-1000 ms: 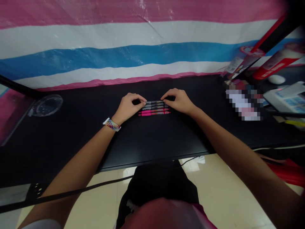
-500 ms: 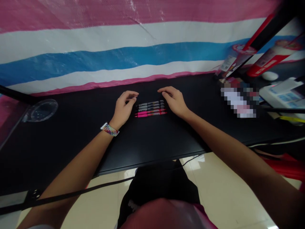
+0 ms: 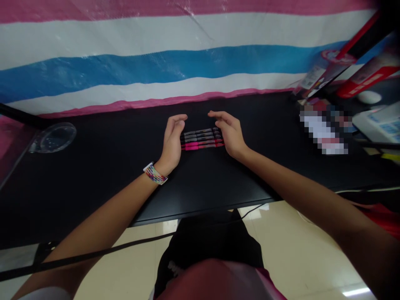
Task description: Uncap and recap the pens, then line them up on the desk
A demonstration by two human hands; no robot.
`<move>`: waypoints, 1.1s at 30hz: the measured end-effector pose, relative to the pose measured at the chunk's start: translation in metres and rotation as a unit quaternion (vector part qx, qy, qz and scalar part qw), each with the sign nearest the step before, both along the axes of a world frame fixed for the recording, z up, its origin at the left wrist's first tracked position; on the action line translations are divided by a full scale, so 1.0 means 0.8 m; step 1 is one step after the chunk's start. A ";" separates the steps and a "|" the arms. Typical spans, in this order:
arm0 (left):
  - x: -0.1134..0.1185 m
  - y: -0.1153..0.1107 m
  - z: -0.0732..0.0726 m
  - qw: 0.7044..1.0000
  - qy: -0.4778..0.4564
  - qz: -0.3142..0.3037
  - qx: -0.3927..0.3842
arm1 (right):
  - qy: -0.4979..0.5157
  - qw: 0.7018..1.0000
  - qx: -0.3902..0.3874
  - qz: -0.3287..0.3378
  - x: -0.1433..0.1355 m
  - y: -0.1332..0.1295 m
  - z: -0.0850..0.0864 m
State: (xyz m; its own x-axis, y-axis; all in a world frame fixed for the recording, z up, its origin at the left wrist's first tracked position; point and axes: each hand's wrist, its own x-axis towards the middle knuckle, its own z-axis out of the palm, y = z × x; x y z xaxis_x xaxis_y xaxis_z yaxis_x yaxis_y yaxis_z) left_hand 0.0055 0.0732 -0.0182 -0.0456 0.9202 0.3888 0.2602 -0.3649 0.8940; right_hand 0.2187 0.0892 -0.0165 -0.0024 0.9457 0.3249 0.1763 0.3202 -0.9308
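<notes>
Several pens lie side by side in a row on the black table [image 3: 200, 183]: dark grey ones [image 3: 201, 134] at the back and pink-red ones [image 3: 201, 145] nearer me. My left hand [image 3: 173, 141] stands on edge at their left ends, palm turned inward, fingers curved and apart from the thumb. At the right ends is my right hand [image 3: 230, 132], also cupped inward with its fingers and thumb apart. Both hands are at the pens' ends, and neither is wrapped round a pen. A patterned band [image 3: 155, 173] circles my left wrist.
A clear round plastic lid [image 3: 58, 137] lies at the far left. Back right stand a lidded cup with a red straw [image 3: 318, 73] and a red-and-white container [image 3: 370, 77], near a white rounded object [image 3: 369, 97]. A striped sheet [image 3: 156, 64] hangs behind.
My left hand has moved right and turned more upright, up against the pens' left ends. My right hand is now nearer their right ends. The camera view has shifted slightly.
</notes>
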 end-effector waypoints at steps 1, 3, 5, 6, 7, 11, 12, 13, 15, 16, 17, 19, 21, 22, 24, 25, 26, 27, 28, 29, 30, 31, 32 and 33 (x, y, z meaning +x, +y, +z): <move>0.000 0.001 0.000 1.000 0.007 0.005 0.002 | -0.016 1.000 0.001 0.003 0.001 -0.001 0.002; 0.000 0.003 0.000 1.000 0.026 0.012 0.010 | -0.048 0.999 0.016 0.009 0.003 -0.003 0.007; -0.003 0.007 -0.001 0.999 0.043 0.020 0.018 | -0.088 0.995 0.047 0.006 0.006 -0.009 0.013; -0.004 0.009 -0.002 0.998 0.047 0.024 0.020 | -0.112 0.991 0.067 0.006 0.007 -0.012 0.016; -0.007 0.012 -0.002 0.998 0.048 0.029 0.020 | -0.137 0.986 0.089 0.012 0.008 -0.017 0.020; -0.017 0.022 -0.004 0.997 0.054 0.046 0.026 | -0.205 0.954 0.193 0.101 0.008 -0.035 0.030; -0.019 0.024 -0.004 0.997 0.058 0.047 0.027 | -0.217 0.944 0.216 0.124 0.007 -0.038 0.031; -0.021 0.025 -0.004 0.997 0.059 0.047 0.028 | -0.229 0.934 0.235 0.144 0.006 -0.040 0.031; -0.024 0.027 -0.004 0.997 0.054 0.043 0.026 | -0.252 0.915 0.261 0.174 0.003 -0.043 0.030; -0.024 0.027 -0.004 0.998 0.050 0.042 0.023 | -0.260 0.909 0.268 0.187 0.002 -0.044 0.030; -0.025 0.027 -0.004 0.998 0.048 0.041 0.018 | -0.264 0.904 0.271 0.200 0.001 -0.045 0.031; -0.025 0.026 -0.004 0.998 0.048 0.038 0.012 | -0.264 0.897 0.272 0.225 0.000 -0.045 0.033; -0.024 0.024 -0.002 0.998 0.044 0.033 0.016 | -0.273 0.891 0.276 0.235 0.002 -0.045 0.037; -0.023 0.022 0.000 0.998 0.042 0.031 0.021 | -0.286 0.885 0.281 0.236 0.003 -0.045 0.039; -0.021 0.016 0.009 0.998 0.049 0.028 0.027 | -0.322 0.868 0.289 0.242 0.005 -0.045 0.042; -0.019 0.012 0.014 0.998 0.059 0.026 0.028 | -0.336 0.860 0.291 0.250 0.006 -0.045 0.042; -0.018 0.008 0.020 0.997 0.068 0.022 0.031 | -0.343 0.855 0.290 0.260 0.007 -0.044 0.042; -0.017 0.003 0.027 0.997 0.073 0.014 0.036 | -0.341 0.854 0.285 0.270 0.007 -0.044 0.042; -0.016 -0.002 0.033 0.996 0.076 0.002 0.045 | -0.330 0.858 0.279 0.277 0.007 -0.043 0.041; -0.015 -0.007 0.040 0.995 0.084 -0.011 0.056 | -0.312 0.867 0.271 0.278 0.007 -0.043 0.041; -0.015 -0.012 0.045 0.992 0.101 -0.026 0.069 | -0.290 0.880 0.262 0.272 0.007 -0.042 0.041; -0.015 -0.016 0.050 0.987 0.130 -0.043 0.083 | -0.265 0.894 0.250 0.259 0.007 -0.041 0.041; -0.016 -0.019 0.054 0.980 0.166 -0.060 0.098 | -0.239 0.911 0.236 0.241 0.008 -0.040 0.042; -0.016 -0.021 0.057 0.970 0.203 -0.076 0.110 | -0.212 0.928 0.216 0.218 0.009 -0.039 0.043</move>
